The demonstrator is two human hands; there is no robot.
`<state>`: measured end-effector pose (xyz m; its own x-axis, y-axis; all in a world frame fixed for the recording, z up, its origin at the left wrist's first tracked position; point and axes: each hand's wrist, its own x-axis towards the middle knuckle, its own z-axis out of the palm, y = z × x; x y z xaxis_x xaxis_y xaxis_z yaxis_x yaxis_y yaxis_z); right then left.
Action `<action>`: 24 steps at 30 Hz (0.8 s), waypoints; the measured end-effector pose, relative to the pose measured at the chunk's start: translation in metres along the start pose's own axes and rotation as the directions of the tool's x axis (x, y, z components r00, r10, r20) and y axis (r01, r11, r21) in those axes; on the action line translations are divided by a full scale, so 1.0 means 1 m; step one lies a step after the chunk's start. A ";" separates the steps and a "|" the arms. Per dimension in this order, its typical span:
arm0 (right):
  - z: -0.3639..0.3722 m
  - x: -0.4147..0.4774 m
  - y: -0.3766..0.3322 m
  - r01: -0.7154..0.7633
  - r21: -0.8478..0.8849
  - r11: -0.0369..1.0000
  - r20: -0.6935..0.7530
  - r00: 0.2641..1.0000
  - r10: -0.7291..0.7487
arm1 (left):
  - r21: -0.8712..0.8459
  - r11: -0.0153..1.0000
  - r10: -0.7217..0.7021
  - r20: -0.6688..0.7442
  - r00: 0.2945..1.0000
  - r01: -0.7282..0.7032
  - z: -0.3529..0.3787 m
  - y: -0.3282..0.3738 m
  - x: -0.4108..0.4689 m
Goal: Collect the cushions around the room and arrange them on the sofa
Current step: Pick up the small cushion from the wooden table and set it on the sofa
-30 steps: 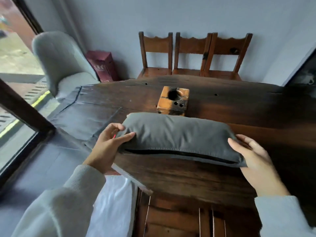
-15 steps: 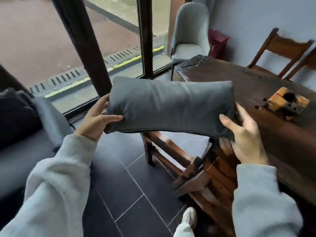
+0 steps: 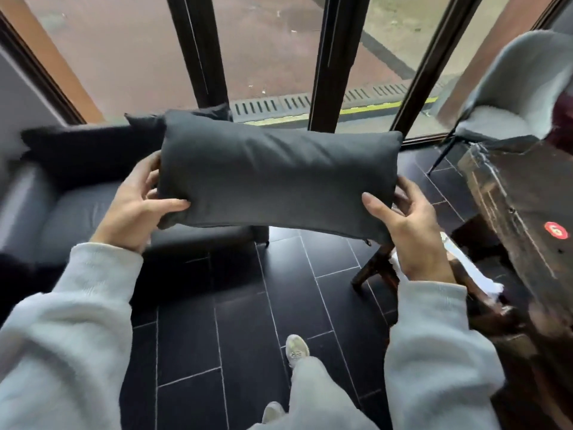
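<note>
Grey cushion point(image 3: 276, 178) held in the air above the dark tiled floor point(image 3: 242, 330), long axis left-right, level. Left hand point(image 3: 136, 209) grips one short end, right hand point(image 3: 409, 231) the other. Sofa point(image 3: 71, 209) just beyond, left.

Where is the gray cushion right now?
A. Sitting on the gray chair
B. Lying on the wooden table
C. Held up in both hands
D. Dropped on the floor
C: the cushion is up in the air above the dark floor, with the left hand gripping one end and the right hand the other.
</note>
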<state>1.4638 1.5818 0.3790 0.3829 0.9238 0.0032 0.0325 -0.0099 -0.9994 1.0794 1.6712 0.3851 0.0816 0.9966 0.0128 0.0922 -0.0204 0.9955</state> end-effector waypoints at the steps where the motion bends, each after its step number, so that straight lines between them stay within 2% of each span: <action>1: 0.018 0.004 0.002 -0.010 0.007 1.000 0.020 1.000 0.010 | 0.005 1.000 -0.004 -0.023 1.000 0.004 -0.017 -0.005 -0.001; 6: 0.105 0.035 0.017 -0.062 0.049 0.997 0.102 0.993 0.057 | 0.054 0.999 0.009 -0.188 0.982 0.001 -0.085 -0.033 0.014; 9: 0.157 0.065 0.033 -0.099 0.071 0.993 0.107 0.990 0.091 | 0.041 0.999 -0.013 -0.234 0.972 0.023 -0.120 -0.047 0.048; 15: 0.265 0.139 0.054 -0.165 0.093 0.982 -0.035 0.985 0.169 | 0.005 0.995 -0.098 -0.245 0.964 0.103 -0.179 -0.052 0.146; 24: 0.388 0.220 0.055 -0.155 0.025 0.988 0.018 0.988 0.154 | 0.007 0.990 -0.135 -0.292 0.947 0.143 -0.272 -0.065 0.271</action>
<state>1.1914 1.9326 0.3119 0.3664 0.9181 -0.1514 -0.0502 -0.1430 -0.9885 0.8253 1.9639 0.3489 -0.2252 0.9697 -0.0945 0.1101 0.1217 0.9864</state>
